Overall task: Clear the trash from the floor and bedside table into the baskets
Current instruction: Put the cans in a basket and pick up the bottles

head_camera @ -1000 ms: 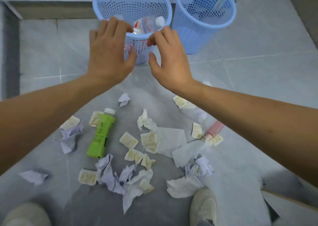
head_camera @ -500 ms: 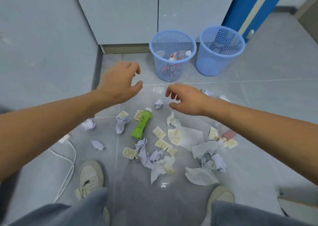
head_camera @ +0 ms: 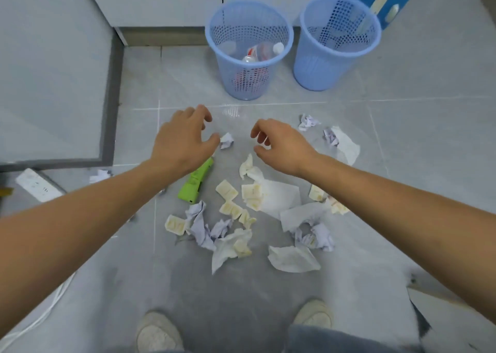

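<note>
- Both hands lower now vs half a sec ago, down over the litter; baskets sit nearer in view; left hand (head_camera: 182, 140) has dropped from beside the baskets to just above the green bottle (head_camera: 197, 182), hiding its cap end
- left fingers (head_camera: 204, 111) loosely curled, grasping nothing; thumb tip just beside a small crumpled lilac scrap (head_camera: 226, 140), can't tell if touching
- right hand (head_camera: 281, 144) palm down, fingers (head_camera: 259, 129) hooked & relaxed, holding nothing; hovers above white tissue (head_camera: 249, 167)
- trash spread on grey tile floor (head_camera: 402, 143): cream packets (head_camera: 228, 190), lilac paper wads (head_camera: 198, 226), white tissues (head_camera: 292, 258); more scraps (head_camera: 308, 121) to the right
- left basket (head_camera: 248, 81) has a clear bottle w/ red label (head_camera: 261, 52) inside; right basket (head_camera: 319, 76) just beside it, contents unclear
- power strip (head_camera: 37, 185) at far left; two shoes (head_camera: 157, 334) at bottom edge
</note>
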`<move>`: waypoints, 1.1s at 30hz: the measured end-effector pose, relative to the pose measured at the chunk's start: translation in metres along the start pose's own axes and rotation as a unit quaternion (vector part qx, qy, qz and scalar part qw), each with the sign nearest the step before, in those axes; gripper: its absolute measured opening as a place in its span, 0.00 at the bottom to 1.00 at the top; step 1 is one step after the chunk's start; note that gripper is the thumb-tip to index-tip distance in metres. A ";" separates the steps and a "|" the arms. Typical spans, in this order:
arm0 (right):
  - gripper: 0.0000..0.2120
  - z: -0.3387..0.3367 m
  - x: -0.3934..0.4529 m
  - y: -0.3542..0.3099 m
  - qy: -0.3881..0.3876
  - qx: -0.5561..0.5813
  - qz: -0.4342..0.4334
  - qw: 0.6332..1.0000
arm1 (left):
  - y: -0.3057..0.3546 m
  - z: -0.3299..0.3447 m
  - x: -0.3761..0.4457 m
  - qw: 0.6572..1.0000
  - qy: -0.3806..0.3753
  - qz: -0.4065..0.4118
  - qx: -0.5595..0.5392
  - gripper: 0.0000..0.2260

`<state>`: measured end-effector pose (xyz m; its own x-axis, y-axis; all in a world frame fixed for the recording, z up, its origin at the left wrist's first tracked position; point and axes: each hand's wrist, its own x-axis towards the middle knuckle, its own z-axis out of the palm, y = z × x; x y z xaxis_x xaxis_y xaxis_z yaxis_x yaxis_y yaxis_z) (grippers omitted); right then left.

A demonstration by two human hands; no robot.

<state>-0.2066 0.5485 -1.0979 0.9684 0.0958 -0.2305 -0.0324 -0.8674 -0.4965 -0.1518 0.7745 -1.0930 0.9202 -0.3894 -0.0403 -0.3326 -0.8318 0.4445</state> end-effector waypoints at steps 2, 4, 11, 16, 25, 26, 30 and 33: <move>0.10 0.002 -0.010 -0.007 -0.021 0.000 -0.001 1.000 | 0.000 -0.003 -0.010 0.999 -0.025 -0.020 -0.007 0.15; 0.10 -0.007 -0.023 -0.020 -0.048 0.005 0.007 0.999 | 0.007 -0.020 -0.021 0.998 -0.039 -0.042 -0.016 0.15; 0.11 -0.053 -0.066 -0.040 -0.081 0.036 0.081 0.993 | 0.040 -0.079 -0.034 0.990 -0.056 -0.117 -0.055 0.14; 0.16 -0.023 -0.081 0.044 -0.082 -0.027 0.122 0.989 | 0.030 -0.029 -0.019 0.977 -0.071 -0.192 -0.068 0.16; 0.27 0.047 -0.104 0.270 -0.177 -0.230 0.160 0.943 | -0.041 0.141 -0.003 0.949 -0.121 -0.284 0.064 0.31; 0.27 0.051 -0.106 0.278 -0.186 -0.235 0.143 0.943 | -0.049 0.154 -0.005 0.945 -0.127 -0.292 0.074 0.32; 0.19 0.071 -0.102 0.301 -0.174 -0.276 0.095 0.941 | -0.082 0.187 -0.006 0.942 -0.147 -0.271 0.133 0.32; 0.18 0.083 -0.093 0.310 -0.155 -0.281 0.060 0.945 | -0.098 0.196 -0.001 0.941 -0.157 -0.272 0.127 0.27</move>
<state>-0.3272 0.3116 -1.3000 0.8438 0.0432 -0.5350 0.0836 -0.9952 0.0514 -0.1604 0.7789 -1.3121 0.8753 0.0562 -0.4803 0.0943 -0.9940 0.0555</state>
